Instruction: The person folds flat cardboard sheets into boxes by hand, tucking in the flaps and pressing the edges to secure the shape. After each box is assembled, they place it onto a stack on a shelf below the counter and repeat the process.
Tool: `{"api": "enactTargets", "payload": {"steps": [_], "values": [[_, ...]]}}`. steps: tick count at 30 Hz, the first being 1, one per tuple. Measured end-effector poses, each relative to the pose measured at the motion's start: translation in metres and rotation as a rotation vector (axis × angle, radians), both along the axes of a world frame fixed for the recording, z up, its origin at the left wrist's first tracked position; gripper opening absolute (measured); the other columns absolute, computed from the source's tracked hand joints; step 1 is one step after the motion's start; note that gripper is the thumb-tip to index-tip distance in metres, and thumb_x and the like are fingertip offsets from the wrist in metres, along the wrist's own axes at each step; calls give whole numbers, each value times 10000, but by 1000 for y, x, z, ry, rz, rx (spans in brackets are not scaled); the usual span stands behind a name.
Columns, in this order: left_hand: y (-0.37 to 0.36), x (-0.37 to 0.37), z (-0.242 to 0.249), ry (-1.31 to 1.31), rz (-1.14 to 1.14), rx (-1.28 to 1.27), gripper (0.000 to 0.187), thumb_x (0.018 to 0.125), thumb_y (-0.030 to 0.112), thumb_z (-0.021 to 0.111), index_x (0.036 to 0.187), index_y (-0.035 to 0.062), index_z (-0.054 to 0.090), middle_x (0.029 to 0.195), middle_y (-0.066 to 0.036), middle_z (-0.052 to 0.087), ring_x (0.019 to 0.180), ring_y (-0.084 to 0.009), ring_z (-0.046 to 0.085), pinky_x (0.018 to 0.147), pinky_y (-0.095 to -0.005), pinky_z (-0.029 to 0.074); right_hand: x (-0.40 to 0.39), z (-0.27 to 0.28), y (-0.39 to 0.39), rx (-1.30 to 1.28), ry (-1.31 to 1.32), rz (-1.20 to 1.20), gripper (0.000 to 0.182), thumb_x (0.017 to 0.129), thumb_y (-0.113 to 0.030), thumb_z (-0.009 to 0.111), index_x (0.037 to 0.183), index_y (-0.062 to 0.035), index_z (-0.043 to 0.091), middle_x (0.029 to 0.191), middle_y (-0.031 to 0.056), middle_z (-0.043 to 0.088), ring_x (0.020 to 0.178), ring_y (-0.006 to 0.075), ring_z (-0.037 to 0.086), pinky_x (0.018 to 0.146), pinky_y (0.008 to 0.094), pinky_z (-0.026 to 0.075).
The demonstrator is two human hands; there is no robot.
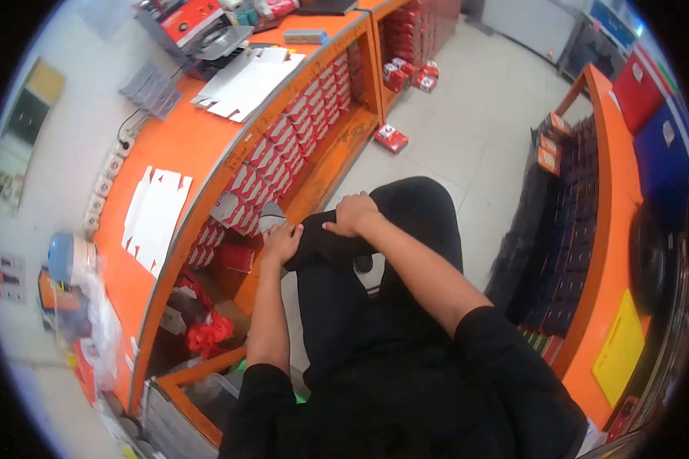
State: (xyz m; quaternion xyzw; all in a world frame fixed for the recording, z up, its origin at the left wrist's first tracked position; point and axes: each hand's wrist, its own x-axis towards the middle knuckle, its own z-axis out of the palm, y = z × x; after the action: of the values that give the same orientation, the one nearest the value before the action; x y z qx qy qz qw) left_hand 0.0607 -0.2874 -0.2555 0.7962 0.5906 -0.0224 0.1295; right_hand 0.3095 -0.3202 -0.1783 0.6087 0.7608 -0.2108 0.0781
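One leg in black trousers (325, 233) is crossed over the other, with a grey sock (270, 215) showing at the foot. My left hand (283, 243) is at the ankle, its fingers closed around the trouser cuff beside the sock. Higher up the same shin, my right hand (354, 216) is wrapped over the trouser leg, thumb toward the ankle. The undersides of both hands are hidden against the cloth.
An orange counter (199, 145) on the left carries white cut sheets (158, 218) and a red-and-grey machine (199, 30). Red-and-white boxes (283, 145) fill its shelf. A red box (391, 138) lies on the floor. On the right, another orange counter (608, 229) holds a yellow sheet (618, 348).
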Motion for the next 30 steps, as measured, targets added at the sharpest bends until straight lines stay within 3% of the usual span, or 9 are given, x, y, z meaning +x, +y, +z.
{"api": "enactTargets", "payload": {"steps": [8, 10, 12, 14, 17, 21, 26, 28, 30], "values": [[-67, -42, 13, -163, 157, 74, 435, 1015, 380, 460, 1101, 71, 753, 1196, -139, 713, 1153, -400, 604, 1057, -532, 406, -50, 78, -46, 3, -85, 206, 667, 994, -616, 542, 1267, -33, 720, 1294, 198, 690, 1242, 337, 634, 1070, 471, 441], [-79, -47, 19, -180, 191, 69, 421, 1007, 361, 459, 1081, 67, 750, 1194, -134, 714, 1134, -402, 605, 1040, -526, 419, -38, 107, -57, -129, 266, 351, 769, 1006, -633, 516, 1472, -24, 562, 1456, 230, 590, 1374, 334, 553, 1124, 485, 410], [-81, -54, 7, -182, 221, 122, 423, 1006, 364, 458, 1079, 68, 750, 1194, -129, 717, 1139, -402, 607, 1036, -532, 422, -22, 140, -77, -266, 1169, 438, 917, 1011, -702, 439, 1625, -33, 313, 1602, 234, 438, 1473, 331, 455, 1167, 502, 372], [-74, -58, 5, -179, 233, 163, 426, 1005, 368, 456, 1077, 69, 750, 1195, -125, 721, 1144, -402, 610, 1031, -538, 426, -8, 199, -105, -185, 1677, 556, 961, 1022, -738, 356, 1679, -86, 98, 1646, 212, 372, 1488, 312, 434, 1177, 539, 354], [-57, -61, -7, -152, 214, 68, 433, 997, 385, 463, 1096, 82, 756, 1201, -127, 727, 1178, -399, 611, 1053, -545, 420, 6, 265, -151, 113, 2110, 745, 1039, 961, -782, 431, 1662, -76, 131, 1606, 273, 392, 1468, 369, 443, 1183, 559, 336], [-28, -39, -1, -50, 145, 32, 447, 999, 399, 464, 1115, 96, 771, 1209, -137, 733, 1210, -381, 612, 1077, -548, 409, 15, 282, -156, 116, 2123, 1062, 1029, 951, -783, 450, 1639, -69, 177, 1594, 280, 404, 1452, 379, 458, 1169, 565, 347], [11, -31, -25, -4, 173, -73, 479, 991, 455, 475, 1101, 110, 788, 1201, -138, 743, 1208, -374, 623, 1077, -552, 402, 19, 268, -133, -26, 2022, 1081, 1016, 938, -785, 475, 1610, -61, 235, 1579, 289, 420, 1433, 391, 477, 1152, 574, 362], [18, -24, 0, -12, 215, -143, 421, 973, 426, 553, 1045, 81, 784, 1156, -157, 748, 1174, -364, 640, 1030, -519, 451, 17, 262, -120, -68, 2013, 1043, 1011, 933, -785, 484, 1598, -57, 258, 1573, 292, 426, 1425, 395, 485, 1145, 577, 368], [40, -32, 17, -356, 46, -292, 312, 966, 336, 621, 1021, 57, 750, 1096, -171, 735, 1123, -357, 657, 951, -471, 508, 14, 255, -103, -116, 2004, 1012, 1007, 928, -786, 494, 1586, -54, 282, 1568, 295, 432, 1417, 400, 492, 1139, 580, 373]]}}
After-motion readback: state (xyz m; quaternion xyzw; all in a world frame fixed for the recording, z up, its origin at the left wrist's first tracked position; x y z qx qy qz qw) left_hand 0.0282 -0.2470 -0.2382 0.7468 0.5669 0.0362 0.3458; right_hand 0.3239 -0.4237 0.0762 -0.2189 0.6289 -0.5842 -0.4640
